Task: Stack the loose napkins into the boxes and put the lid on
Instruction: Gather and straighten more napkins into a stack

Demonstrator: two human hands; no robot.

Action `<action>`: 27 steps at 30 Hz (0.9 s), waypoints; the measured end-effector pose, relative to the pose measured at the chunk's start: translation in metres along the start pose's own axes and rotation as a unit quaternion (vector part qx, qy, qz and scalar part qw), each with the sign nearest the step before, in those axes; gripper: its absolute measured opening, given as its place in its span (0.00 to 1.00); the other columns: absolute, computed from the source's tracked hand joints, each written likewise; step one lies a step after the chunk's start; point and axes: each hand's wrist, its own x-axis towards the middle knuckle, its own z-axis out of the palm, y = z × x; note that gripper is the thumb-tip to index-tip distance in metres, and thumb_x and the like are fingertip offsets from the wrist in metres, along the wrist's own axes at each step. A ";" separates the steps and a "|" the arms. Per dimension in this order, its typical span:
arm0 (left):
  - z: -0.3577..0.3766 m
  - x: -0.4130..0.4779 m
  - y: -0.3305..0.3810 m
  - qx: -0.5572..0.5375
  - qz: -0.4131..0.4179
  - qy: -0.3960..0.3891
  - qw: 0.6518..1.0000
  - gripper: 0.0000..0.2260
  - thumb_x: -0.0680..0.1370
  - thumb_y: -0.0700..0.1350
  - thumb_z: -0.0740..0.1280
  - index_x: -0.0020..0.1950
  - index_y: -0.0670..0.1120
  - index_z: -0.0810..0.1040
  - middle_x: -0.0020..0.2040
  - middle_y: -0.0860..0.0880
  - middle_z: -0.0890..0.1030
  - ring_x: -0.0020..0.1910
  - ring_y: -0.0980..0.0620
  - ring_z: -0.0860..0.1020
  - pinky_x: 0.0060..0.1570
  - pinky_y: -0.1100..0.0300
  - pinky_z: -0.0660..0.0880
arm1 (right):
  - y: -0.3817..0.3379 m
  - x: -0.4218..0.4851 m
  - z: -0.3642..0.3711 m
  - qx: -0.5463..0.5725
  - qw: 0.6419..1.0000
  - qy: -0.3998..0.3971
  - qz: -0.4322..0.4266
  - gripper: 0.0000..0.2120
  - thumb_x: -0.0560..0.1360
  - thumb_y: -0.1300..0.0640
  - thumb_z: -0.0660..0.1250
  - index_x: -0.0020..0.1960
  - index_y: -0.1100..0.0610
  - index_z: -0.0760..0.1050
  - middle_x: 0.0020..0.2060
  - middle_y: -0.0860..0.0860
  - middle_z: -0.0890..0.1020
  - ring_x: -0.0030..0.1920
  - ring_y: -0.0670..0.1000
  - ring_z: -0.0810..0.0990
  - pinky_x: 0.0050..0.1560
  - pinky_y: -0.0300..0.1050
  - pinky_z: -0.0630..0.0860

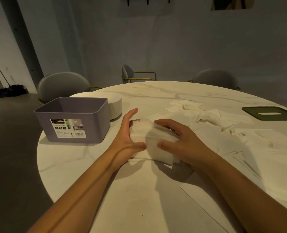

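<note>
We see the stack of napkins (156, 142) on the near middle of the table, caught between both hands. The left hand (128, 132) lies flat against the stack's left side, with its fingers straight and its thumb pressed to the near edge. The right hand (179, 142) curls over the top and right side, fingers bent round the far edge and thumb on the near face, so it grips the stack. Beyond the hands and to their right, loose napkins (205, 115) lie scattered over the tabletop, some crumpled and some flat. Left of the hands stands the box (88, 125), greyish purple and open at the top, with a printed label (68, 128) on its near wall. Just behind it sits a white round container (115, 106). The dark green lid (267, 116), slotted in the middle, lies flat at the far right, well apart from the box. Everything rests on a round white table (95, 182) with grey veins. Grey chairs (63, 85) stand round its far side, and a mop (11, 90) rests on the floor by the wall at the far left
</note>
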 end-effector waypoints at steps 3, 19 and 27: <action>0.000 0.000 -0.001 -0.016 0.000 0.002 1.000 0.36 0.69 0.28 0.72 0.62 0.61 0.62 0.67 0.53 0.65 0.64 0.53 0.67 0.66 0.54 0.67 | -0.001 0.000 -0.001 -0.001 1.000 0.010 0.000 0.18 0.74 0.55 0.70 0.50 0.32 0.70 0.50 0.28 0.71 0.52 0.30 0.72 0.54 0.32 0.71; -0.001 0.002 -0.008 -0.007 0.030 -0.011 0.999 0.37 0.68 0.27 0.71 0.67 0.54 0.60 0.61 0.53 0.72 0.54 0.62 0.74 0.49 0.77 0.72 | -0.015 0.003 -0.003 -0.038 0.996 -0.075 0.038 0.24 0.71 0.54 0.73 0.59 0.38 0.64 0.54 0.37 0.72 0.54 0.42 0.73 0.56 0.35 0.71; -0.008 -0.001 -0.008 0.020 -0.018 -0.006 1.000 0.44 0.69 0.26 0.70 0.71 0.61 0.55 0.55 0.58 0.71 0.45 0.58 0.78 0.34 0.69 0.76 | 0.004 0.002 -0.012 -0.043 0.995 -0.032 0.080 0.32 0.67 0.56 0.75 0.67 0.43 0.66 0.53 0.41 0.75 0.51 0.43 0.75 0.51 0.39 0.74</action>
